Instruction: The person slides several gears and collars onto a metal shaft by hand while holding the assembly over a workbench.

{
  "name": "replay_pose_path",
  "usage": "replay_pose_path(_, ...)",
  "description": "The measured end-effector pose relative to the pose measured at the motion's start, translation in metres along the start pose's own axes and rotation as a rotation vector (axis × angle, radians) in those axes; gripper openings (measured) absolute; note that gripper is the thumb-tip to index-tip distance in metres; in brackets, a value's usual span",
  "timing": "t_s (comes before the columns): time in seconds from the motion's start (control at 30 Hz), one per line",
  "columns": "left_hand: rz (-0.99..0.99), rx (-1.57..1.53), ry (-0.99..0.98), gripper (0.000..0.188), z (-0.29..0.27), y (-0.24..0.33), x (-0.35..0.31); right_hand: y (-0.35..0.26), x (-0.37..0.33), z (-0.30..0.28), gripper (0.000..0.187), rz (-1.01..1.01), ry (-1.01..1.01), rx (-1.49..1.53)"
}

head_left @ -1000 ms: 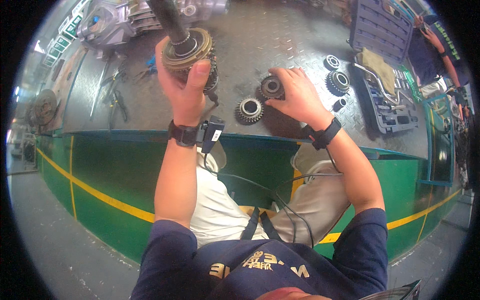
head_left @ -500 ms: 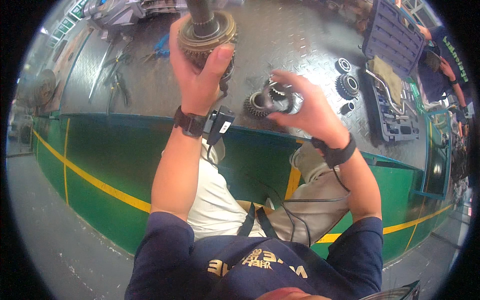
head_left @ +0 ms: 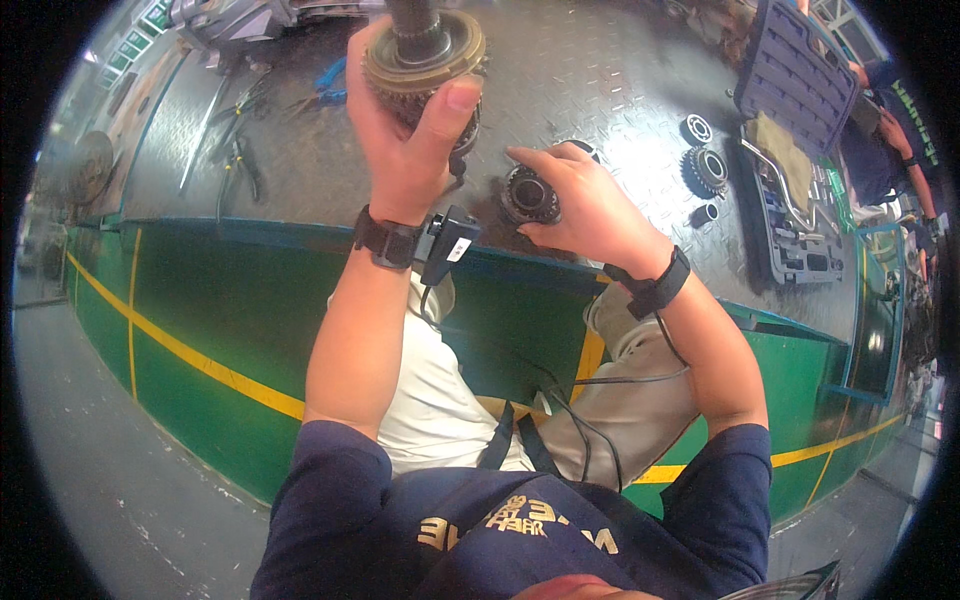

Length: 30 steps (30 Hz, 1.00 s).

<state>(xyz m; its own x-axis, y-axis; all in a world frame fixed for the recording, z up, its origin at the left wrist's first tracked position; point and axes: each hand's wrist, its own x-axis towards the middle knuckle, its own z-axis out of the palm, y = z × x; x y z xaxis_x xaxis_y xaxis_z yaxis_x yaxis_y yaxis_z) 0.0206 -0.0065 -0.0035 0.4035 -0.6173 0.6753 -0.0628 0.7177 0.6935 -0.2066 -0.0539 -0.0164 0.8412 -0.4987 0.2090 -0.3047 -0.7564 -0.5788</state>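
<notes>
My left hand [head_left: 410, 160] is wrapped round a gear shaft [head_left: 425, 60], holding it upright over the bench, with stacked toothed rings below the bare shaft. The thumb presses against the side of the brass-toned upper ring. Near the bench's front edge, my right hand [head_left: 600, 205] has thumb and fingers closed round a small dark gear [head_left: 532, 195] with a bright hollow centre. Part of another metal ring [head_left: 580, 148] shows behind that hand; the rest is covered by the fingers. Whether the small gear touches the bench is hard to make out.
To the right lie a bearing [head_left: 697, 128], a toothed gear [head_left: 705, 170] and a small bushing [head_left: 705, 215]. Beyond them is an opened tool case [head_left: 790, 265] with a cloth [head_left: 780, 150]. Pliers [head_left: 238, 175] lie left. Another person [head_left: 890, 130] stands far right.
My right hand has moved left and closed in from a wider, blurred grasp onto the small gear. The left hand and the gear shaft have shifted slightly right and down.
</notes>
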Motion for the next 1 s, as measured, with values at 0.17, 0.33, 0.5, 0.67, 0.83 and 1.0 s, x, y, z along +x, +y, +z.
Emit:
replay_pose_path(0.17,0.006,0.005,0.001,0.065,0.007,0.009,0.001,-0.008,0.006,-0.003,0.077,-0.030,-0.038,-0.034)
replay_pose_path(0.33,-0.061,-0.098,0.009,0.073,0.012,0.014,-0.001,-0.006,0.004,-0.001,0.076,0.004,-0.052,-0.022)
replay_pose_path(0.5,0.003,-0.082,-0.033,0.083,0.002,0.005,0.004,0.000,0.001,0.004,0.076,-0.008,-0.047,-0.056)
replay_pose_path(0.67,-0.021,-0.085,-0.031,0.089,-0.002,0.000,0.000,0.006,0.000,0.007,0.082,-0.039,-0.015,-0.109)
replay_pose_path(0.83,-0.038,-0.083,-0.052,0.087,0.002,0.004,0.001,0.003,0.003,0.003,0.079,-0.006,-0.015,-0.099)
replay_pose_path(1.0,-0.039,-0.050,-0.033,0.086,0.000,0.001,0.003,0.006,0.003,-0.006,0.074,0.028,0.025,-0.056)
